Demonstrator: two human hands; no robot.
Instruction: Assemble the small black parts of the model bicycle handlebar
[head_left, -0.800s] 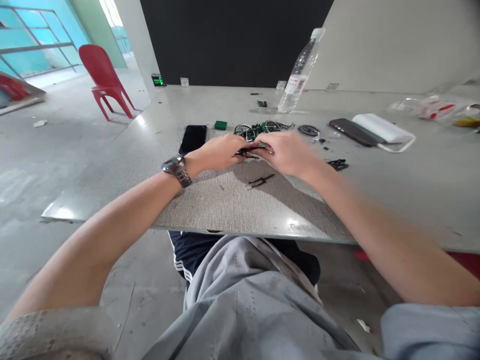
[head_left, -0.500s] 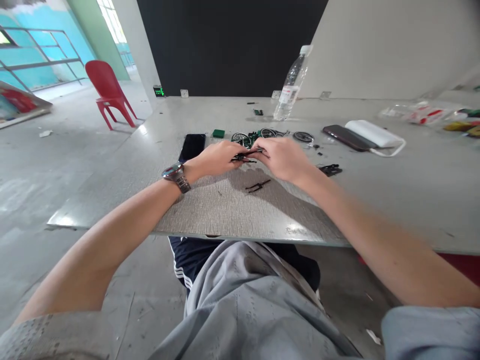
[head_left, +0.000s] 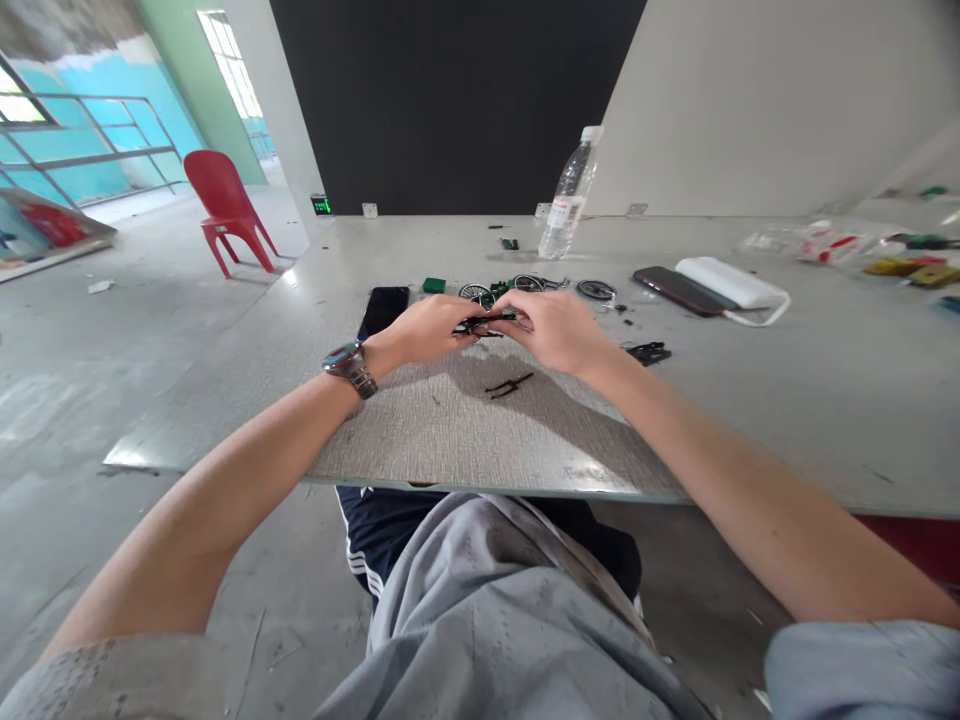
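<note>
1. My left hand (head_left: pixel 427 328) has its fingers bent narrow around the left side of a small dark part (head_left: pixel 469 326). My right hand (head_left: pixel 551 325) has thumb and fingers pinched together at the right side of it. The fingertips nearly meet, so I cannot tell exactly where each one presses.

2. The dark part is in the air between the two hands, above the table (head_left: pixel 375 425) and just on the near side of the green bicycle model pieces (head_left: pixel 495 291).

3. In my judgement, the step in hand is a fine adjusting of this part. To do it well, I would make the left hand the firm holder and let only the right fingertips work, with small and even pressure, because the thin pieces could bend or slip.

4. I would also hold it low over the table, so that a dropped piece does not go far.

5. The long axis of the dark part runs mostly left to right, across my view. Which end is its front, I cannot tell; the fingers cover too much.

6. Nearer to me lies a dark fork-shaped piece (head_left: pixel 511 386), prongs towards the lower left, stem towards the upper right.
</note>
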